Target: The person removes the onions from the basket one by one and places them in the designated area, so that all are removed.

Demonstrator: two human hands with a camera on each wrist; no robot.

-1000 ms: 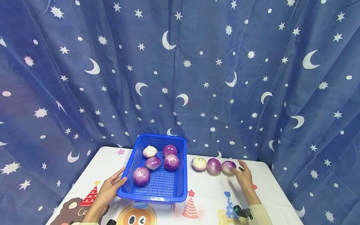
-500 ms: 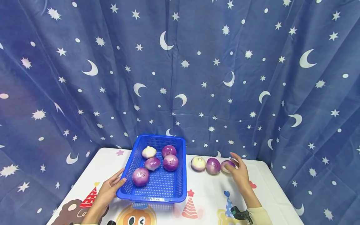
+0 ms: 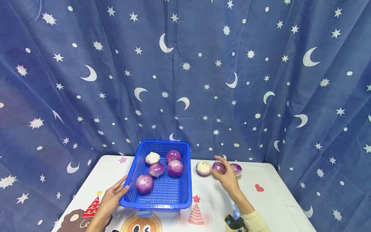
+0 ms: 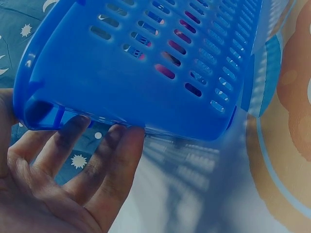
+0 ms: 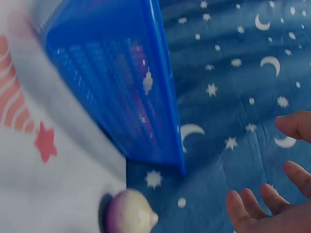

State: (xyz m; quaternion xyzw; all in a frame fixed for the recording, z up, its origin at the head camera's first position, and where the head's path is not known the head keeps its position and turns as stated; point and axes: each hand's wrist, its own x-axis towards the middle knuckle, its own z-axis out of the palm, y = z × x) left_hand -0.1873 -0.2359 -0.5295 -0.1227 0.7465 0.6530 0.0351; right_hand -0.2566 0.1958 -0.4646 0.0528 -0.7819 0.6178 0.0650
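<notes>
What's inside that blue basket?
The blue basket holds four purple onions and, at the back left, one whitish bulb. What lies directly beneath them can't be seen; they cover it.

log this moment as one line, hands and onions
left hand: holds basket by rim | right hand: at middle onion of row, contact unclear | in basket: five onions | on table: three onions

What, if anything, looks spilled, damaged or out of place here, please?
Nothing stands out: the red onions in the blue plastic basket look whole, and three more sit in a row beside it, partly hidden by the right hand. I see no spill.
</notes>
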